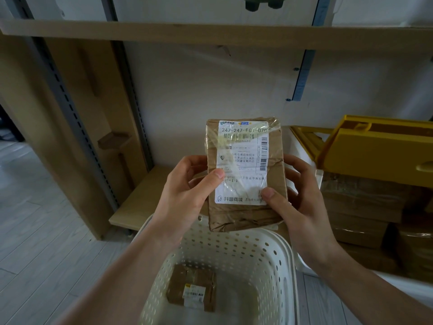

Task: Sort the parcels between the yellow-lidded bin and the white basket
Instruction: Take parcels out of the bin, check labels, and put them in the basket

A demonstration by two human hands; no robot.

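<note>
Fingers [218, 174] of both hands gripping crumpled brown taped parcel [246, 216], white label

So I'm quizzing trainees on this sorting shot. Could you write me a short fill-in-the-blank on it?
1. The brown parcel is held by ____ hands, left hand and right hand.
2. The white basket already holds ____ parcel.
3. The raised bin lid is ____ in colour.
4. The held parcel's label faces ____ the camera.

Missing words: both; one; yellow; toward

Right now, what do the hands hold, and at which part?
A brown parcel, at its lower half: left hand on the left edge, right hand on the right.
</note>
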